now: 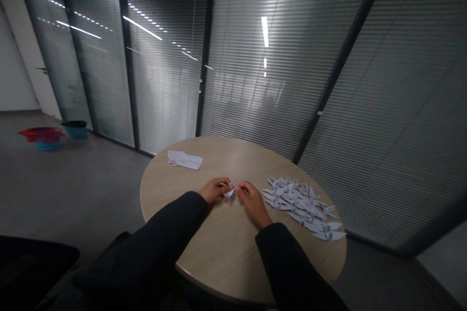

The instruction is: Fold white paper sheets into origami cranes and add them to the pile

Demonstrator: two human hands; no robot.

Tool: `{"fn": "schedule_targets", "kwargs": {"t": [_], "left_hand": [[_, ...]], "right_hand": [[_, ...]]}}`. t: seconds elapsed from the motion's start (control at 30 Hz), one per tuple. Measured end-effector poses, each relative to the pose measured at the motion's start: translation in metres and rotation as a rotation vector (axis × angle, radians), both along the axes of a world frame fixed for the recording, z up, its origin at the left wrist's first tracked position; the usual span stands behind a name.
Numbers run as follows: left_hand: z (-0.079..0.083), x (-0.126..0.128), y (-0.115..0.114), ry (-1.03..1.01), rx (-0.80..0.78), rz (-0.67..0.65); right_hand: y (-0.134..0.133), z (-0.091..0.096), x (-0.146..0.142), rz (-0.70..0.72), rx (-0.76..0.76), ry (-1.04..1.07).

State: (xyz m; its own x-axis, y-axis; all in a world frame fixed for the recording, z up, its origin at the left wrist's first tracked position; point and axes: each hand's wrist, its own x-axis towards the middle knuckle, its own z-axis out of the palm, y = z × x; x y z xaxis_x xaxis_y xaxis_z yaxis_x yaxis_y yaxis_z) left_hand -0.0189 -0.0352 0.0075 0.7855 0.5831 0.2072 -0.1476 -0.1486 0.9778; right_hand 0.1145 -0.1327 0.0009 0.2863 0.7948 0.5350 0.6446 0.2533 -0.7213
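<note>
A small piece of folded white paper (229,193) lies between my two hands near the middle of the round wooden table (219,248). My left hand (216,189) pinches its left side with curled fingers. My right hand (251,201) pinches its right side. Both arms wear dark sleeves. To the right of my right hand lies a spread of several folded white paper cranes (302,206).
A small stack of flat white paper sheets (185,159) rests at the table's far left. Glass walls with closed blinds stand behind the table. Red and blue basins (45,137) and a dark bin (75,129) sit on the floor at far left. A dark chair is at lower left.
</note>
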Motion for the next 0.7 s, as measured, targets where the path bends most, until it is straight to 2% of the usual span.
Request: {"fn": "schedule_targets", "kwargs": {"t": [0.13, 0.37, 0.53, 0.7], "left_hand": [[0.0, -0.001, -0.002, -0.011, 0.044, -0.016], [-0.007, 0.002, 0.002, -0.013, 0.12, -0.008], [-0.01, 0.003, 0.004, -0.03, 0.111, -0.003], [-0.011, 0.003, 0.006, -0.039, 0.112, -0.024]], "right_hand": [[0.001, -0.003, -0.001, 0.088, -0.102, 0.138], [0.001, -0.003, 0.0, 0.136, -0.155, 0.196], [-0.001, 0.0, -0.002, 0.12, -0.157, 0.116], [-0.002, 0.001, -0.004, 0.085, -0.079, -0.029]]}}
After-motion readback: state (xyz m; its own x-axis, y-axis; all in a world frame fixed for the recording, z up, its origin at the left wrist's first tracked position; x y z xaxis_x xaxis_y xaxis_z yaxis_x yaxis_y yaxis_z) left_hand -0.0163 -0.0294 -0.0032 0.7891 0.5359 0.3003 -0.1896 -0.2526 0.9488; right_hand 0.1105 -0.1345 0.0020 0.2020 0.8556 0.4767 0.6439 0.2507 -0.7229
